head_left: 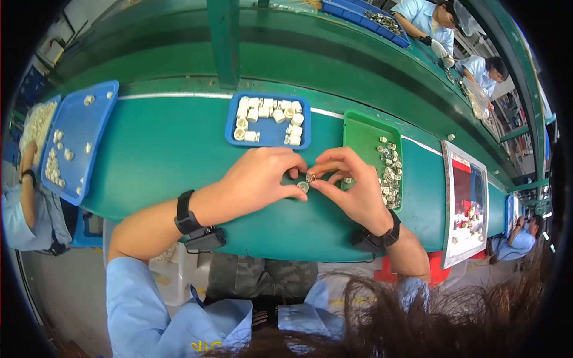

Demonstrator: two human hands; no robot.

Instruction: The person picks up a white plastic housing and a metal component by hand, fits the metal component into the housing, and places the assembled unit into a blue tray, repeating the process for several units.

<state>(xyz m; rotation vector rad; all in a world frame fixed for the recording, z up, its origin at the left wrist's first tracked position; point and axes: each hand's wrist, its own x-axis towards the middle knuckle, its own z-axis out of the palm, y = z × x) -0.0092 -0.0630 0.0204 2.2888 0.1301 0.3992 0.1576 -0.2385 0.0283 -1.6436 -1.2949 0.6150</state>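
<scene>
Green desk [167, 155] surfaces run along a workshop, with a raised ledge [167, 59] on the far side and co-workers in light blue at the far left, far right and right edge. At the near side, two bare hands meet over the desk. Thumb and forefinger of the right hand [357, 182] are pinched narrow on a small metallic piece [310, 178]. The left hand [262, 176] curves in from the left, its thumb and forefinger somewhat apart around a round white piece [304, 187]; whether they grip it or it rests on the desk, I cannot tell. Both pieces sit close together between the hands, and whether they are joined is too small to tell.

Just beyond, a blue tray [271, 129] holds white caps [264, 111] along its far, left and right sides, with a bare patch in its near middle. To the right, a green tray [361, 128] carries a heap of small white-and-metal parts [391, 176] in its right half. Judging by this, the work is partway: the blue tray looks largely stocked but not full, the pair in hand looks unfinished, and plenty of parts are left in the green tray. A larger blue tray [83, 125] with scattered white bits stands at the left.
</scene>
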